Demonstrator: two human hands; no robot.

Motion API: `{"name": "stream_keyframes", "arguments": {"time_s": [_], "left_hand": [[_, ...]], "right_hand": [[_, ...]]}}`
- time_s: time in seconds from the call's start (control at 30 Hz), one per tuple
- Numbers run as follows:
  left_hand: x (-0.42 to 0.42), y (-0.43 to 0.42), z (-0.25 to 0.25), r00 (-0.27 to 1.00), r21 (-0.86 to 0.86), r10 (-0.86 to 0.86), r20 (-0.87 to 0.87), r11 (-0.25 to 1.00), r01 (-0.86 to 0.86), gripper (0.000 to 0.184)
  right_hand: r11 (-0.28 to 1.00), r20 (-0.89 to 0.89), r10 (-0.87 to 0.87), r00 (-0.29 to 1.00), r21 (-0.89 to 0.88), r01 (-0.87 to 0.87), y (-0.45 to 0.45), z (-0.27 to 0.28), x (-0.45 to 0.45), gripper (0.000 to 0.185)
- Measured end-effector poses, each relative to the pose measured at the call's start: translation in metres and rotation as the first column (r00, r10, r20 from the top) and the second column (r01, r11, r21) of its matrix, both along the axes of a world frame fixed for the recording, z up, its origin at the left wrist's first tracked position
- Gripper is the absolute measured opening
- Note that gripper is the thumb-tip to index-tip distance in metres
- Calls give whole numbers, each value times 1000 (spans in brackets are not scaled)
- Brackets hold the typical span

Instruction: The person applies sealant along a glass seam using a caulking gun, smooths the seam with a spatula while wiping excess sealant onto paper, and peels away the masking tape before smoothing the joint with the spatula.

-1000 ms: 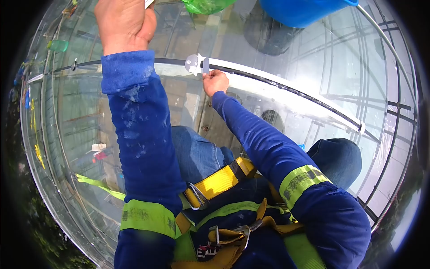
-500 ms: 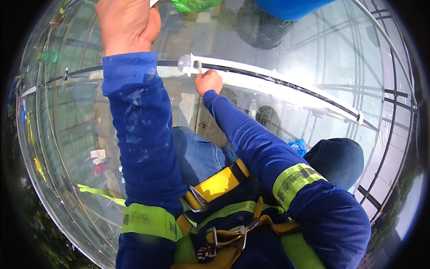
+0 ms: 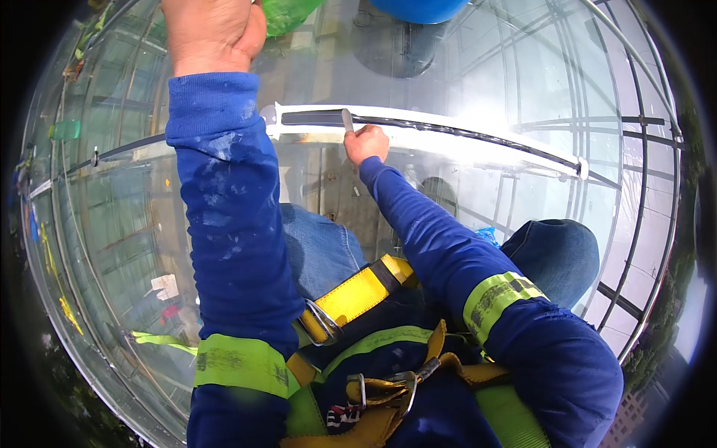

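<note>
My right hand [image 3: 367, 144] is closed on the handle end of a small spatula [image 3: 347, 120], whose blade rests on a seam of black sealant [image 3: 448, 130]. Left of the blade the sealant looks flat and even; to the right it is a glossy, uneven bead. White masking tape [image 3: 295, 109] borders the seam on both sides. My left hand [image 3: 213, 37] is raised at the top edge of the view, its fingers cut off, so whatever it may hold is hidden.
I crouch on large glass panels [image 3: 463, 67]. A blue container [image 3: 418, 9] and a green plastic bag [image 3: 287, 16] are at the top. A blue plastic scrap [image 3: 488, 236] lies near my knee. A yellow harness strap [image 3: 355, 295] crosses my waist.
My right hand has drawn the spatula rightward along the seam, leaving a longer flat stretch of black sealant behind it. The view has shifted slightly; my left hand stays raised.
</note>
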State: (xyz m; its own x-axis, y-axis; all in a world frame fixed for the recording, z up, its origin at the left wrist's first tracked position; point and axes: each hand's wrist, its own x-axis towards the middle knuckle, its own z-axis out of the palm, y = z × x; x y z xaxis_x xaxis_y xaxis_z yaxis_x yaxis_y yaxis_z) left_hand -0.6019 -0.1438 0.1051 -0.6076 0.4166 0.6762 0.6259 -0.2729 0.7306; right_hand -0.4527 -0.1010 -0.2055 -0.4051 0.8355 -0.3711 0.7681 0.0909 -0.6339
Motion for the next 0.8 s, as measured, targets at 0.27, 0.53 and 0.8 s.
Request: {"name": "stream_keyframes", "arguments": {"time_s": [0.27, 0.53, 0.8], "left_hand": [[32, 35, 19, 939, 129, -245, 241, 967, 220, 38], [-4, 64, -13, 857, 256, -420, 298, 900, 352, 32], [22, 87, 4, 749, 258, -460, 476, 888, 381, 28]], "right_hand": [[994, 55, -110, 992, -7, 111, 28, 21, 31, 23], [979, 110, -204, 973, 25, 202, 57, 27, 63, 23], [950, 131, -313, 941, 62, 307, 92, 30, 107, 24]]}}
